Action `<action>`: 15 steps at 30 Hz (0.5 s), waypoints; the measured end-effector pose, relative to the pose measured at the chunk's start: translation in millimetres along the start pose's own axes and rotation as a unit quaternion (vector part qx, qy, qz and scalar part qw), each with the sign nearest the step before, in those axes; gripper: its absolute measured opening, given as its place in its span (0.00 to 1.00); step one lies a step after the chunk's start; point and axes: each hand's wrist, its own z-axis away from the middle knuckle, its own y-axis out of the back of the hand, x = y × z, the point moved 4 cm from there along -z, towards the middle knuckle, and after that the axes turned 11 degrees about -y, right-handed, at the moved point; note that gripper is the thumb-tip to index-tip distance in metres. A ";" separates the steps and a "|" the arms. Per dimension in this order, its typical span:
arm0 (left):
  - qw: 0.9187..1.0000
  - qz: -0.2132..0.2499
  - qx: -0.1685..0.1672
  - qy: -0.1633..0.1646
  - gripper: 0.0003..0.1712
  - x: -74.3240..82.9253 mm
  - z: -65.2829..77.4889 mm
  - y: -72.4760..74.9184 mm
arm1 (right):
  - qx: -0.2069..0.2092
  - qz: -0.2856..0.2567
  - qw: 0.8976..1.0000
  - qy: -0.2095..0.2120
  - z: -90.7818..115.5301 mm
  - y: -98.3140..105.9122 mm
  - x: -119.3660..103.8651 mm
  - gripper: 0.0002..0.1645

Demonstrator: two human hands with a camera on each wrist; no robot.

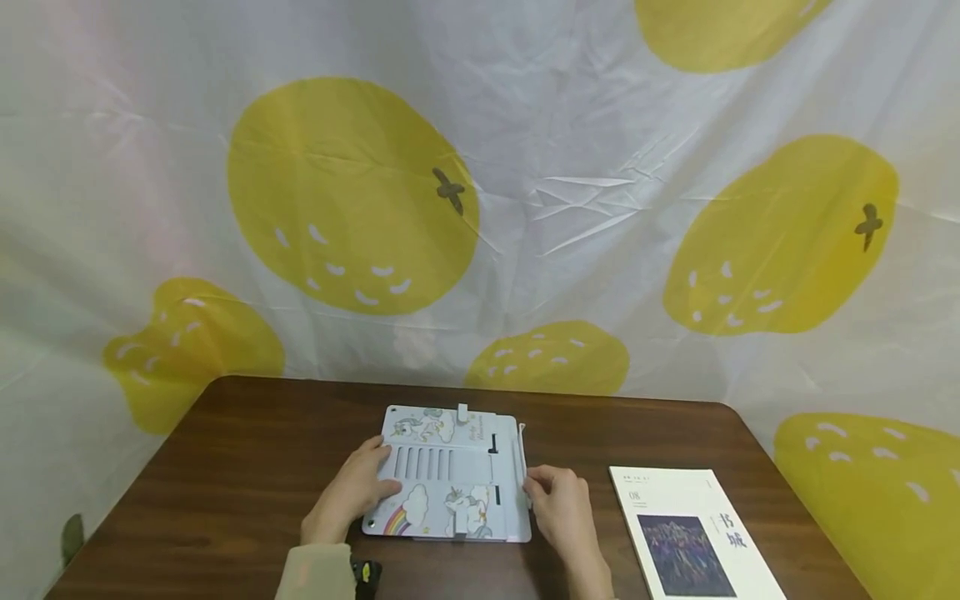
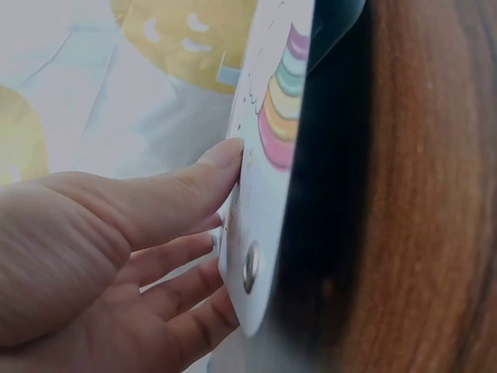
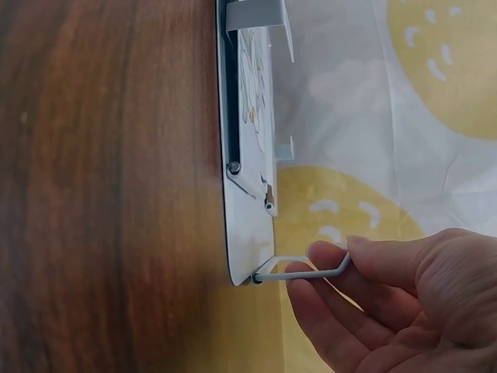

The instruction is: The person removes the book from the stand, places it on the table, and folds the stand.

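A white metal book stand (image 1: 465, 467) printed with unicorns and a rainbow lies flat on the table. At its left edge my left hand (image 1: 350, 490) holds it; the thumb (image 2: 221, 159) rests on the printed face near a corner rivet, with the fingers along the edge. My right hand (image 1: 560, 510) is at the opposite side. There its thumb and fingers pinch a thin white wire bracket (image 3: 303, 274), which stands up from the stand's edge in the right wrist view. Two white clips, one being the upper clip (image 1: 462, 412), sit on the stand's long sides.
On the right of the brown wooden table (image 1: 262, 450) lies a white book (image 1: 675, 492) with a dark picture on its cover. A small black item (image 1: 367, 575) is by the left sleeve. Behind the table hangs a white curtain (image 1: 525, 250) with yellow fruit.
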 end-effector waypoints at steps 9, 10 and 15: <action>1.000 -0.010 0.003 -0.006 0.32 1.4 0.4 1.3 | -0.010 -0.003 1.000 0.009 0.9 -1.7 -3.1 0.04; 1.000 -0.009 0.004 -0.006 0.32 1.0 0.8 1.2 | -0.011 -0.003 1.000 0.009 1.0 -1.8 -2.9 0.04; 1.000 -0.010 0.009 -0.015 0.31 0.6 2.5 0.0 | -0.020 -0.008 1.000 0.004 0.9 -3.0 -0.7 0.04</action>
